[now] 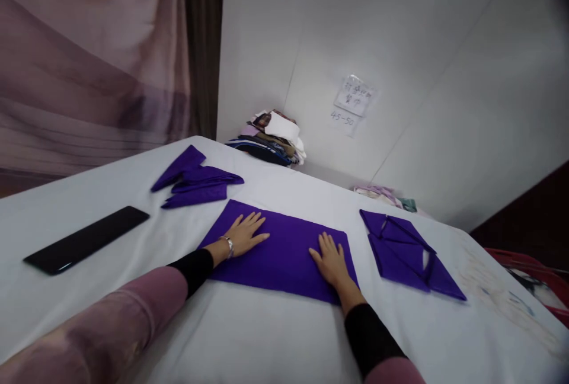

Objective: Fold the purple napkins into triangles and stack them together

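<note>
A purple cloth napkin (288,248) lies flat in a wide rectangle on the white-covered table (249,336). My left hand (243,236), with a bracelet at the wrist, rests palm down on its left part, fingers spread. On the right part my right hand (329,261) is pressed flat too, fingers apart. Neither hand grips anything. Beyond the left hand lie folded purple cloths (200,185) with pointed ends. To the right of the right hand are more purple cloths (400,253), folded into angular shapes.
A long, glossy black tray-like panel (89,239) lies at the left. Piled fabrics (271,138) sit past the table's far edge, with pinkish cloth (377,194) farther right. A handwritten paper sign (354,96) hangs on the wall. A draped curtain (89,58) covers the left side.
</note>
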Demonstrator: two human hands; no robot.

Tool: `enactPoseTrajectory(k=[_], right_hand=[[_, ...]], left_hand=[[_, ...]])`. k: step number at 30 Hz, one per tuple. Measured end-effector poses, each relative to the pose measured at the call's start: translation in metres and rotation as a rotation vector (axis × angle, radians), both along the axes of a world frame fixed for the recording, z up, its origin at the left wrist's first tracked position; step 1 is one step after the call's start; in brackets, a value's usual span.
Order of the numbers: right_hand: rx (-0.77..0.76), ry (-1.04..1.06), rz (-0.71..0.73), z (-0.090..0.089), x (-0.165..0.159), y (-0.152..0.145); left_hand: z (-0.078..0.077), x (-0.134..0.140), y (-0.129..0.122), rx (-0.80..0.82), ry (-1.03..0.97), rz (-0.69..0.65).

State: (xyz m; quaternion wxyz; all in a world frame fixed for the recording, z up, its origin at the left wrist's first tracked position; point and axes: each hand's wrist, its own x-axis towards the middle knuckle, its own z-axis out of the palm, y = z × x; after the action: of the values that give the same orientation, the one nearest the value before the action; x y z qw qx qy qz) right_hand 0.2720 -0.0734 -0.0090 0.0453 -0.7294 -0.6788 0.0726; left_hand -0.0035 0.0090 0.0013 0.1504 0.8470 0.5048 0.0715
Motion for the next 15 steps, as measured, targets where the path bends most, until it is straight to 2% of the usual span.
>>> enactPoseTrajectory(k=[1,3,6,7,9,11,15], right_hand=[[0.010,-0.018,-0.026,0.001,0.000,-0.004],[0.038,-0.025,0.017,0.001,-0.015,-0.017],[0.060,0.014,0.232,-0.003,-0.051,-0.041],[0.055,0.025,0.293,-0.005,-0.060,-0.048],[0.044,0.027,0.341,-0.011,-0.064,-0.060],[0.040,0.000,0.282,-0.018,-0.047,-0.069],[0.040,-0.116,0.037,-0.036,0.026,-0.088]], left_hand=[[0.002,0.003,-0.008,0.003,-0.010,0.016],[0.005,0.012,-0.030,0.033,-0.024,-0.011],[-0.002,0.019,-0.064,0.120,-0.060,-0.222],[-0.005,0.017,-0.071,0.138,-0.054,-0.250],[-0.013,0.001,-0.077,0.146,-0.010,-0.215],[-0.017,-0.027,-0.075,0.141,0.050,-0.106],[-0.019,-0.093,-0.069,0.156,0.134,0.126]])
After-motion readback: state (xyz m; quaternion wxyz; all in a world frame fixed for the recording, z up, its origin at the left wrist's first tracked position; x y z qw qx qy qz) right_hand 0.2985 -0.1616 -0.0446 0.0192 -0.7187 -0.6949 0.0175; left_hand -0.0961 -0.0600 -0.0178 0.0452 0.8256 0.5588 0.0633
